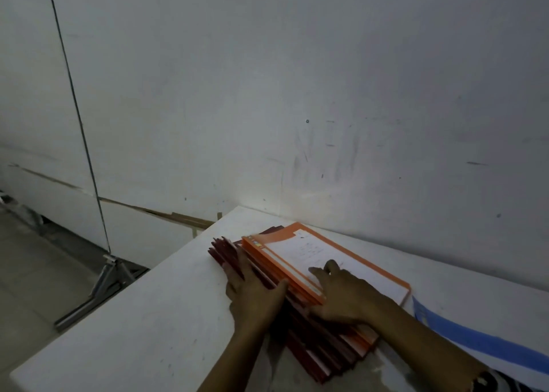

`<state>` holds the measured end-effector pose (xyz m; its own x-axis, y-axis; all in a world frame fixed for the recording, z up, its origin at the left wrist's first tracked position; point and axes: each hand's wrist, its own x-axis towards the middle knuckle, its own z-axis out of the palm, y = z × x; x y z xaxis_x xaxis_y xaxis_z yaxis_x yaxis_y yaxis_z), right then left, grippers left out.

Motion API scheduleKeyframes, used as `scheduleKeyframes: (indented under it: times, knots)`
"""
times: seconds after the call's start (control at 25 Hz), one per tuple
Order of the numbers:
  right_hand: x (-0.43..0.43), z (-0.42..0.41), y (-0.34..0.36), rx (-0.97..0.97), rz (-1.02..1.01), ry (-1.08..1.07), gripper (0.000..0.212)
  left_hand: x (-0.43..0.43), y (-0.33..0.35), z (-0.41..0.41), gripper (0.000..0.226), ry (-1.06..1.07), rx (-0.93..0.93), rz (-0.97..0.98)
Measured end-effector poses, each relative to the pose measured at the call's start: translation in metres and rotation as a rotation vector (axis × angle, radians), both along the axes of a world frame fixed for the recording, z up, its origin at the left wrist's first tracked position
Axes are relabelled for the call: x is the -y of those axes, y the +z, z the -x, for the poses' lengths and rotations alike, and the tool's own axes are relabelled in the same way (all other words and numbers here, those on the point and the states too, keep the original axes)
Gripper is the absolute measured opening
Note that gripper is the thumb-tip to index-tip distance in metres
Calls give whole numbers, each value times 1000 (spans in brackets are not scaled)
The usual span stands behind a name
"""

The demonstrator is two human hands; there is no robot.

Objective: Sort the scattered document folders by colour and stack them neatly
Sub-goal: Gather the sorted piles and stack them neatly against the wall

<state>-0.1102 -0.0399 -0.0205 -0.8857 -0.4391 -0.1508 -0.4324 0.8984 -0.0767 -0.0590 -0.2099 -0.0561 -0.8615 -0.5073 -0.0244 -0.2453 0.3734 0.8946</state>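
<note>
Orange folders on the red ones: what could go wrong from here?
The red folders lie fanned and uneven beneath the orange folders, so the pile may slip apart under the left hand and right hand. The orange ones could also slide onto the blue folder close beside, mixing colours.
</note>
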Motion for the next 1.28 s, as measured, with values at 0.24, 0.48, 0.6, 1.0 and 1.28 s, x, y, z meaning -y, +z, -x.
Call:
scheduleKeyframes:
  times: [0.24, 0.48, 0.6, 1.0, 1.28]
  knots:
    - [15, 8, 1, 68, -199, 15, 99, 32, -22, -10, 69, -291, 50, 309]
    - [21, 11, -7, -86, -142, 24, 79, 69, -12, -10, 96, -593, 114, 485]
    - [4, 20, 13, 3, 62, -39, 59, 66, -13, -17, 119, -642, 161, 575]
    - [17, 29, 34, 126, 111, 58, 66, -28, -24, -4, 124, -306, 101, 449]
    - [-2, 44, 21, 124, 44, -9, 76, -58, -24, 6, 118, -296, -79, -159]
